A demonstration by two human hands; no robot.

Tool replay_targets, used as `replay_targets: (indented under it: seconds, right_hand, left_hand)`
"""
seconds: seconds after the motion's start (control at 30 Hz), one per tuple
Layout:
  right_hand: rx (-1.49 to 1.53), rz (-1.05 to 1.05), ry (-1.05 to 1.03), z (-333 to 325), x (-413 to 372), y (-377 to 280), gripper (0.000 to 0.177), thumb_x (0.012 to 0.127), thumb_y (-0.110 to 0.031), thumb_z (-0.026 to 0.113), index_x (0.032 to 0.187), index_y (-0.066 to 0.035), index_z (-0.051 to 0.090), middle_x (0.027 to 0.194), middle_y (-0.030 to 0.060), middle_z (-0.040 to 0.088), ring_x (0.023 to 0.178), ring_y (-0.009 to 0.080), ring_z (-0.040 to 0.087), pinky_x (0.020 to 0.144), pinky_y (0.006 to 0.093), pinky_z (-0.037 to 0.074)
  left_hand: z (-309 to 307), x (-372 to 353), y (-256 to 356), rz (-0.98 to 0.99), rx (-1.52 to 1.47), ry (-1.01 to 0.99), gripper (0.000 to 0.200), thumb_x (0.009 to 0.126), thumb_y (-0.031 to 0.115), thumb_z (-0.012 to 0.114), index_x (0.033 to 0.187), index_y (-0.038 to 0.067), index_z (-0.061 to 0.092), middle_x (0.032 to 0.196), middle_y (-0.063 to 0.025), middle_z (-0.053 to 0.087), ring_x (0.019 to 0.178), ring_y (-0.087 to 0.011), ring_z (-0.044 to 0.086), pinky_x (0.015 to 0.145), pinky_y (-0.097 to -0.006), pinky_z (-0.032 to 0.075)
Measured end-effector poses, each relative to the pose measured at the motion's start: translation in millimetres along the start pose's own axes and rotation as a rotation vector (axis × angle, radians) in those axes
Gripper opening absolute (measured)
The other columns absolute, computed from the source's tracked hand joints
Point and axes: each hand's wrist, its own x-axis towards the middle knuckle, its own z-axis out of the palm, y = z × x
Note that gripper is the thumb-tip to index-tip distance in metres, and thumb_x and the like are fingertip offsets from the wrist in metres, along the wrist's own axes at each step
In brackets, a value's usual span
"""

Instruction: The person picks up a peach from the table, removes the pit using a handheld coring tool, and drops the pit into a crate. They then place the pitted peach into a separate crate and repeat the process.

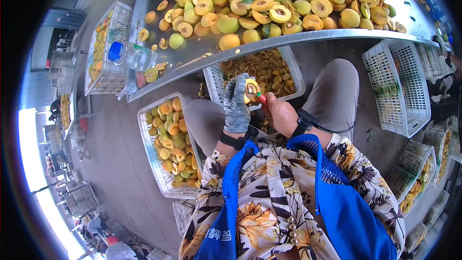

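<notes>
My left hand (235,106), in a grey knit glove, is closed around a halved yellow peach (250,86) with its cut face turned toward my right hand. A brown hollow or pit shows at the middle of that face. My bare right hand (283,115) grips a small tool with a red handle (262,98) and a green band. The tool's tip meets the peach, and its working end is hidden. Below my hands, between my knees, a white crate (299,79) holds brownish peach scraps. A heap of peach halves (269,9) lies on the metal table.
The metal table's raised edge (288,41) runs just beyond my hands. A clear bottle with a blue cap (139,58) lies near its left corner. By my left leg stands a crate of peach halves (175,144). Stacked white crates (397,86) stand at right.
</notes>
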Motion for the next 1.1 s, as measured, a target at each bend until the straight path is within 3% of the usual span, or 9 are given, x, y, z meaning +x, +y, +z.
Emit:
replay_targets:
  seconds: [0.17,0.27,0.37,0.6,0.77,0.83,0.97,1.03,1.1]
  right_hand:
    - [0.017,-0.082,-0.051,6,-1,4,0.017,0.085,-0.013,0.048,0.089,0.001,0.041,0.063,0.0229,0.056,0.062,0.0408,0.056,0.054,0.0469,0.042]
    - [0.001,-0.133,-0.126,6,-1,7,0.015,0.081,-0.009,0.048,0.089,0.002,0.041,0.063,0.0226,0.056,0.062,0.0405,0.056,0.054,0.0465,0.042]
    - [-0.019,-0.169,-0.154,7,2,8,0.017,0.077,-0.005,0.049,0.090,0.003,0.041,0.064,0.0224,0.057,0.063,0.0403,0.056,0.055,0.0461,0.043]
    - [0.040,-0.134,-0.226,8,3,5,0.020,0.073,-0.003,0.053,0.089,0.005,0.042,0.065,0.0228,0.057,0.066,0.0405,0.057,0.057,0.0460,0.043]
    - [0.184,0.031,-0.132,22,0,-6,0.017,0.075,-0.004,0.052,0.087,0.005,0.044,0.069,0.0261,0.057,0.069,0.0414,0.057,0.060,0.0467,0.043]
    - [0.213,0.065,-0.121,24,-1,-11,0.017,0.076,-0.006,0.051,0.087,0.006,0.044,0.070,0.0272,0.057,0.069,0.0418,0.057,0.061,0.0470,0.043]
    - [0.138,0.024,-0.109,25,1,-7,0.021,0.077,-0.006,0.050,0.091,0.008,0.043,0.068,0.0265,0.057,0.067,0.0419,0.057,0.059,0.0471,0.044]
    - [0.120,-0.028,-0.141,23,2,-3,0.022,0.076,-0.006,0.050,0.092,0.008,0.042,0.068,0.0260,0.057,0.067,0.0416,0.057,0.058,0.0470,0.044]
    - [0.013,-0.122,-0.208,21,1,0,0.023,0.075,-0.005,0.050,0.093,0.007,0.042,0.067,0.0245,0.058,0.067,0.0407,0.058,0.058,0.0465,0.044]
  left_hand:
    - [7,1,1,-0.036,-0.032,0.100,0.028,0.083,0.024,0.060,0.102,0.003,0.056,0.092,-0.0086,0.059,0.082,-0.0188,0.061,0.067,-0.0292,0.051]
    - [-2,4,4,-0.257,-0.067,0.116,0.025,0.082,0.022,0.062,0.097,0.002,0.057,0.084,-0.0083,0.059,0.070,-0.0201,0.062,0.061,-0.0287,0.051]
    - [-1,3,4,-0.230,-0.122,0.169,0.020,0.081,0.022,0.064,0.081,0.003,0.061,0.074,-0.0075,0.062,0.063,-0.0185,0.062,0.055,-0.0268,0.050]
    - [-7,6,9,-0.322,-0.100,0.117,0.021,0.081,0.023,0.064,0.079,0.002,0.061,0.071,-0.0071,0.062,0.060,-0.0181,0.061,0.053,-0.0278,0.050]
    - [0,10,0,0.028,0.123,0.200,0.022,0.082,0.024,0.064,0.080,0.003,0.063,0.072,-0.0042,0.061,0.062,-0.0118,0.056,0.058,-0.0229,0.046]
    - [3,6,-1,0.064,0.148,0.203,0.021,0.082,0.024,0.064,0.081,0.003,0.063,0.073,-0.0030,0.061,0.064,-0.0098,0.054,0.061,-0.0214,0.044]
    - [-2,9,1,0.014,0.072,0.208,0.021,0.081,0.023,0.065,0.080,0.003,0.063,0.073,-0.0045,0.061,0.066,-0.0124,0.057,0.060,-0.0231,0.046]
    - [-14,11,5,-0.246,-0.049,0.067,0.022,0.081,0.020,0.063,0.094,0.002,0.059,0.079,-0.0076,0.060,0.069,-0.0205,0.060,0.059,-0.0287,0.051]
    - [-21,14,7,-0.299,-0.084,0.041,0.022,0.080,0.019,0.063,0.093,0.003,0.056,0.076,-0.0087,0.059,0.066,-0.0240,0.061,0.058,-0.0310,0.051]
